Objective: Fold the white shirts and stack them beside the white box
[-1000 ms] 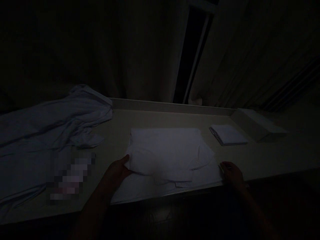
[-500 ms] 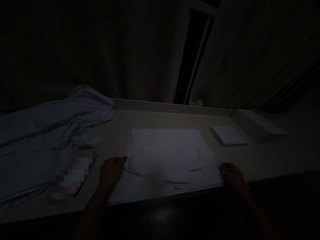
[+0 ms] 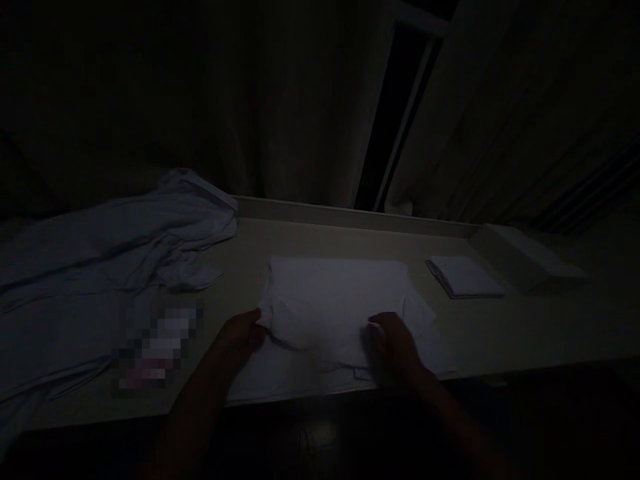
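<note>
Folding stage: left hand (image 3: 243,335) pinches the white garment (image 3: 340,300) edge, right hand (image 3: 395,343) presses flat on it; the next fold likely requires aligned edges.

1. The crumpled blue cloth (image 3: 100,267) is cut by the left edge of the picture.
2. A blurred patch (image 3: 157,347) hides something lying on it.
3. The right hand (image 3: 395,343) covers part of the white garment (image 3: 340,300).
4. The darkness hides both forearms.
</note>
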Available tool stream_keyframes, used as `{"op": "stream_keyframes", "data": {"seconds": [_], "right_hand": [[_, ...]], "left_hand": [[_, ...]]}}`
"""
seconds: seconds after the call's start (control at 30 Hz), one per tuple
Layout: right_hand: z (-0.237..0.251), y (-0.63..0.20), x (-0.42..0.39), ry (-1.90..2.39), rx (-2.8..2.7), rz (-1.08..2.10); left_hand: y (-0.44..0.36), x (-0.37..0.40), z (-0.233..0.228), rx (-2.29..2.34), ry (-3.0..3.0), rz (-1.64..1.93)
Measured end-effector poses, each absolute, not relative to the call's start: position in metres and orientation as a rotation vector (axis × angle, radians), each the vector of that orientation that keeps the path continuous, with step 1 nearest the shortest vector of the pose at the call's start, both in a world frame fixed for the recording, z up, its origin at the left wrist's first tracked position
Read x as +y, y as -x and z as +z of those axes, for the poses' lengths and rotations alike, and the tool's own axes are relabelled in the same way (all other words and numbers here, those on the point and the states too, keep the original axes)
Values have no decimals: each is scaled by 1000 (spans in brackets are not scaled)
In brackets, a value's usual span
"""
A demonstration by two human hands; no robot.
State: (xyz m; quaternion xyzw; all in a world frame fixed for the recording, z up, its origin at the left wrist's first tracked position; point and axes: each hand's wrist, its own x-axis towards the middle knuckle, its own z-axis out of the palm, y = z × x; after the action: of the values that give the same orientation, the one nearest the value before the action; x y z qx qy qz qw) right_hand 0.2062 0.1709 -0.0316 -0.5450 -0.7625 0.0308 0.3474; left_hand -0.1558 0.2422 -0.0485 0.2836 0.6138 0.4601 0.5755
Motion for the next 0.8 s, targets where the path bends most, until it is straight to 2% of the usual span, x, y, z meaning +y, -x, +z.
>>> {"op": "stream_keyframes", "data": {"seconds": [0.13,0.27,0.53,0.8], "right_hand": [[-26,-64,230,1095,-2233,267],[-40,4,283,1057,-2409,347],[-64,13,314,1029,-2515,308],[-57,16,317,1110,-2529,517]], "left_hand": [[155,235,-52,1400,-705,1034],[154,231,-56,1415,-725,1030],[162,238,-65,1304,-608,1051],[163,237,-54,1236,-518,984]]}}
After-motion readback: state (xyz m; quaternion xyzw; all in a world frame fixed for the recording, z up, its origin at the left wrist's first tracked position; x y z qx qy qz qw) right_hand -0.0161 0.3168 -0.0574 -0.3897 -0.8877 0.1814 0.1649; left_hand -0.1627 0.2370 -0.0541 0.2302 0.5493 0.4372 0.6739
